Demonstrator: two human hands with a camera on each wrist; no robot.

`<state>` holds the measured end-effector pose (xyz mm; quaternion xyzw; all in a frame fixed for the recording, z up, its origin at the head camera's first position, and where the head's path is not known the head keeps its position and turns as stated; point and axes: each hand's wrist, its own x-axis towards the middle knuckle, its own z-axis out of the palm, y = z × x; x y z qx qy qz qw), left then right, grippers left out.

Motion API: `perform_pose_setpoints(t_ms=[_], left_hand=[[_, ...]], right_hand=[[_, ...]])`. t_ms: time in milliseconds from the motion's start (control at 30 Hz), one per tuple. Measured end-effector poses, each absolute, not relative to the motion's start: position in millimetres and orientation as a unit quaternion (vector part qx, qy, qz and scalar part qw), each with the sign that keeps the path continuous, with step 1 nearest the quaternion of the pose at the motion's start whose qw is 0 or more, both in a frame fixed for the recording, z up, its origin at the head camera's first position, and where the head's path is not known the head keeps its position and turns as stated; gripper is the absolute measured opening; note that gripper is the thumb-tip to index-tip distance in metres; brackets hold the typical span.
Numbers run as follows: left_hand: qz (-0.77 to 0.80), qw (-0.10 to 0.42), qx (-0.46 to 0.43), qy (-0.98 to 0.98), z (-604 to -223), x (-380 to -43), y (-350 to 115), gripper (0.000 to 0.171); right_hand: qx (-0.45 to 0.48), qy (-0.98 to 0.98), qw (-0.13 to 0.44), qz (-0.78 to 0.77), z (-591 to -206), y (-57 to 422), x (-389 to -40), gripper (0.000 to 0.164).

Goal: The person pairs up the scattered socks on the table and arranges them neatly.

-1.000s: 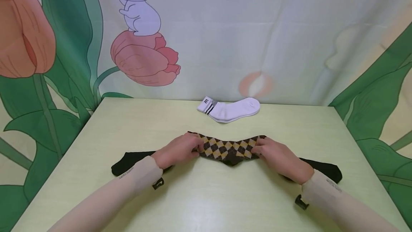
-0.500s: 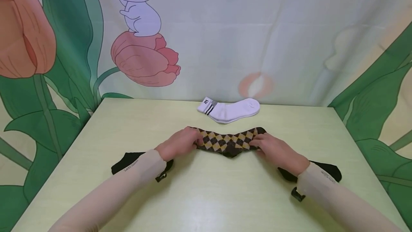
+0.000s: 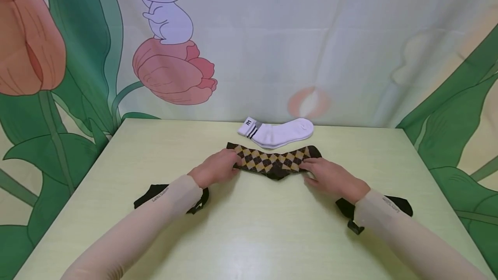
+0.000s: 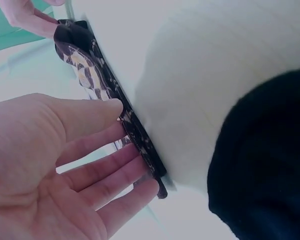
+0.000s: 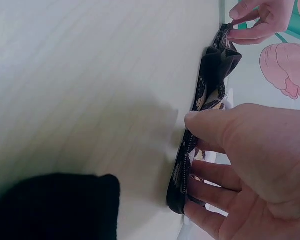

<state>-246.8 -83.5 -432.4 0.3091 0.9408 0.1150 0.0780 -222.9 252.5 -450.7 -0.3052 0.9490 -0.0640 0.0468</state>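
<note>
Brown, yellow and tan argyle socks [image 3: 268, 161] lie flat and stretched sideways mid-table, dark heel toward the person. In the wrist views they show as stacked layers. At the cuff end, my left hand [image 3: 221, 166] touches them, its fingers loosely extended over the fabric and the thumb at the near edge. My right hand [image 3: 336, 177] rests its fingertips by the dark toe end, fingers nearly straight. In the right wrist view the thumb of the right hand [image 5: 260, 145] lies by the near edge of the argyle socks [image 5: 182, 170].
White striped socks [image 3: 276, 133] lie just behind, near the table's [image 3: 249, 237] back edge. One black sock [image 3: 149, 194] is partly under the left forearm; another black sock [image 3: 400, 205] is partly under the right. A printed curtain [image 3: 253, 55] hangs behind the table.
Both hands have slid the argyle socks away from the person, closer to the white socks. The right thumb now shows apart from the fabric in the head view. The other socks stay put.
</note>
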Motion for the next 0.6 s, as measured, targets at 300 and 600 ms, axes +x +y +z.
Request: perform_pose_setpoints(t_ms=[300,600], left_hand=[[0.107,0.089,0.291,0.947,-431.2,-248.0,-84.7,0.02],[0.106,0.094,0.283,0.949,-427.7,-251.1,-85.0,0.022]], right_hand=[[-0.299,0.949,0.072,-0.063,-446.1,249.4,-232.9,0.047],[-0.3,0.948,0.08,-0.071,-446.9,249.7,-244.7,0.05]])
